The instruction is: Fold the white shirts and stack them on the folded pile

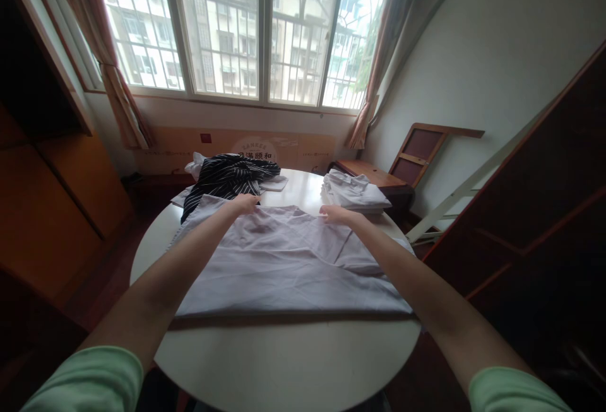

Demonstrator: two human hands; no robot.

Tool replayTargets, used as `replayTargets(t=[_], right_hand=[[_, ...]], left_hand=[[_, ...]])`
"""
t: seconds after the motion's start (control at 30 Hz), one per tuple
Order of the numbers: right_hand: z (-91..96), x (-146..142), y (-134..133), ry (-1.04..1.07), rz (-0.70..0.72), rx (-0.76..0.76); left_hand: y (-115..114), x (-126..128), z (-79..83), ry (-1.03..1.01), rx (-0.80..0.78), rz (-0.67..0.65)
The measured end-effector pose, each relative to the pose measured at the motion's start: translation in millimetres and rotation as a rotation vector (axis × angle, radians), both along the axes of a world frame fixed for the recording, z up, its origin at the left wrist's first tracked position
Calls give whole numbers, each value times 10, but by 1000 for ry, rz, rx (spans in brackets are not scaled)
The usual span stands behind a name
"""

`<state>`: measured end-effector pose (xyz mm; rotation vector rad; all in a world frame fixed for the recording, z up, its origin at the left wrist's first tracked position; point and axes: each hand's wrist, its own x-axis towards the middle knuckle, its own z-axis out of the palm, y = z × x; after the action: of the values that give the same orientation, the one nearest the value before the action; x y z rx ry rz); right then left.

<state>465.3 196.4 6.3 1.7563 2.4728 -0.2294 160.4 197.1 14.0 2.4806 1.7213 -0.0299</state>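
A white garment (284, 273) lies spread across the round table, its near edge straight and its surface lightly creased. At its far edge, my left hand (246, 204) pinches the cloth, close to a dark striped garment. Further right along that same edge, my right hand (334, 213) has its fingers closed on the fabric too. Behind the right hand sits a stack of folded white clothes (354, 190). The black garment with white stripes (222, 175) lies in a loose heap on the far left, over some white cloth.
The white round table (288, 361) shows its bare near part in front of the garment. A window with bars (227, 33) and curtains is beyond it. To the right are a wooden chair (411, 156), a pale ladder-like frame (454, 200) and a dark wooden panel.
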Motion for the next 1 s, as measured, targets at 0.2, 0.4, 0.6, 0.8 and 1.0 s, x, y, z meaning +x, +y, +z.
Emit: replayTargets(t=[0.2,0.4,0.6,0.8,1.0], right_hand=[[21,-53,148,-61,-23,-99],[108,-18,23,-86,-8,-125],[167,123,-233,-123,58,83],[370,339,-973,-50,161,378],[83,470,-1752,-21,302,319]], left_hand=[[88,18,3,107,-37,3],[6,18,96,178,63,-10],[-224,-175,221,82,231,-74],[-1053,-311,419,-39,337,-138],[-1971,-345,-18,-71,156,-291]])
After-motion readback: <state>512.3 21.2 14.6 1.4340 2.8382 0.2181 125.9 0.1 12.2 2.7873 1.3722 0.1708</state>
